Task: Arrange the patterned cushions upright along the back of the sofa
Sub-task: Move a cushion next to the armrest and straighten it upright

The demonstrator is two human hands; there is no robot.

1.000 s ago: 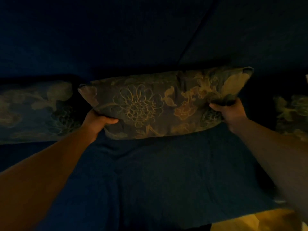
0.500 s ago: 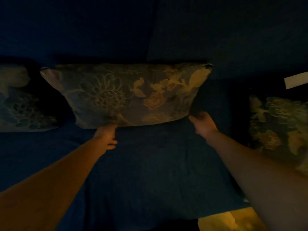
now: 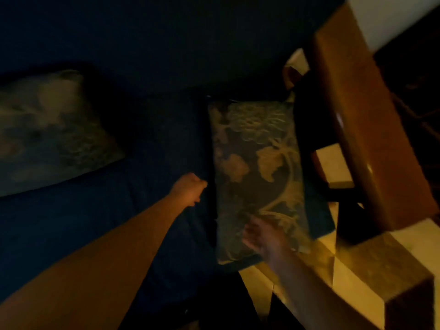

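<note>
Both hands have left the middle cushion [image 3: 47, 134] for the right-end cushion [image 3: 257, 163].

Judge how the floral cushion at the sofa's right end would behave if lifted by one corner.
The floral cushion looks soft and plump, so it would probably sag. Its woven cover should hold a grip. The right hand rests on its near end; probably light.
</note>
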